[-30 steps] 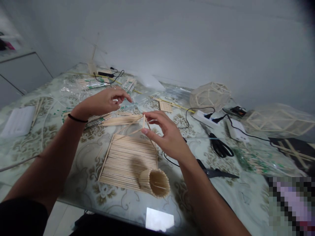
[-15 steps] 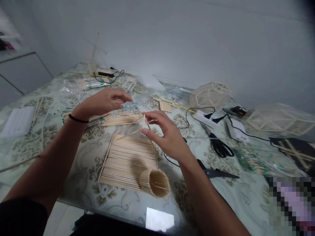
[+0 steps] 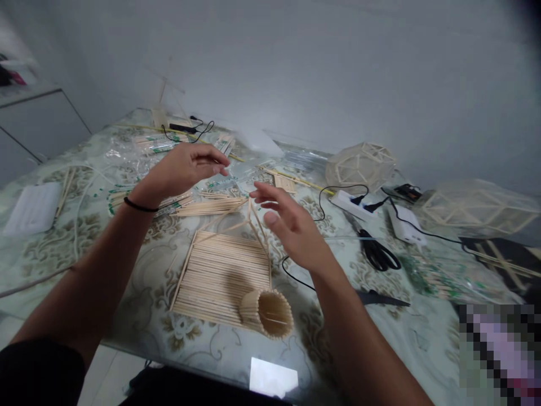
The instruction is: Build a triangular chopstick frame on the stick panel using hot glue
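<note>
My left hand (image 3: pixel 190 166) hovers over the back of the work, thumb and fingers pinched together; a faint clear strip shows by the fingertips, but what they hold is unclear. My right hand (image 3: pixel 291 223) is open, fingers spread, just right of the peak of a thin stick frame (image 3: pixel 249 217). This frame of joined sticks stands at the back edge of a flat panel of wooden sticks (image 3: pixel 224 273). On the panel's front right corner lies a round stick cup (image 3: pixel 268 316), its mouth facing me. Loose wooden sticks (image 3: pixel 211 206) lie behind the panel.
Black-handled scissors (image 3: pixel 378 251) and a dark tool (image 3: pixel 382 298) lie at the right. Behind them are a white power strip (image 3: pixel 355 204) with black cables and a stick-framed lantern shape (image 3: pixel 361 163). Bagged sticks (image 3: pixel 452 276) lie farther right, a white block (image 3: pixel 34 207) at left.
My right hand has let go of the stick frame's peak and its fingers have spread. My left thumb has closed toward the fingertips. The frame stands unheld by the right hand.
</note>
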A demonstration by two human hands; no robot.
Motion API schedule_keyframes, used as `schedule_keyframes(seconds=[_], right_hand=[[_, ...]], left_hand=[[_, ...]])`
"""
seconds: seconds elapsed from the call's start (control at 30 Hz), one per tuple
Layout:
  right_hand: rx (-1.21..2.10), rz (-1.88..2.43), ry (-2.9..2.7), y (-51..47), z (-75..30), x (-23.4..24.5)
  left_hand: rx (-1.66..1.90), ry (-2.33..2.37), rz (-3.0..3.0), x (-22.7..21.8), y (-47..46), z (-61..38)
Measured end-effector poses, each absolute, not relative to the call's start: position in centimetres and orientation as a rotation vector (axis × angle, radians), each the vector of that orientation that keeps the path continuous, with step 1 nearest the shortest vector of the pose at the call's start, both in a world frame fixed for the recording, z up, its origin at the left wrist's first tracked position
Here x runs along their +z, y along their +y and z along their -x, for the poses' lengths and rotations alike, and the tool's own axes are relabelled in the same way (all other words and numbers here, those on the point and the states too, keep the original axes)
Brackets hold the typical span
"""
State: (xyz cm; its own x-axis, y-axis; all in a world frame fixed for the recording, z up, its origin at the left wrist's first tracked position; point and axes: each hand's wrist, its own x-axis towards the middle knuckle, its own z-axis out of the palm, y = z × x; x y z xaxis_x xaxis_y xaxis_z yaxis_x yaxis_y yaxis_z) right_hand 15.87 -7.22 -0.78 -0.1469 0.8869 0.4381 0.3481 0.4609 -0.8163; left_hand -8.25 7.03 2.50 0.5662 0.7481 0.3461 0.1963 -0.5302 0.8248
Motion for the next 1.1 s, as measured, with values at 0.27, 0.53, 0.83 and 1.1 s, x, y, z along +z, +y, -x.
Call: schedule_keyframes(seconds=[0.27, 0.53, 0.83, 1.1], right_hand=[[0.802, 1.135, -1.649, -0.9, -16.3, 2.7], [1.474, 0.87, -1.783, 5.6, -13.5, 3.5], [1.362, 0.939, -1.69, 5.6, -14.3, 4.0], [1.174, 0.972, -1.485, 4.4, -16.9, 3.8]], left_hand=[[1.0, 0.621, -1.939, 3.7, 5.2, 7.4], [1.226, 0.495, -1.884, 2.5, 6.3, 6.6], [1.187, 0.574, -1.851, 3.2, 6.0, 7.1], [1.144, 0.578, -1.863, 3.4, 5.5, 6.8]])
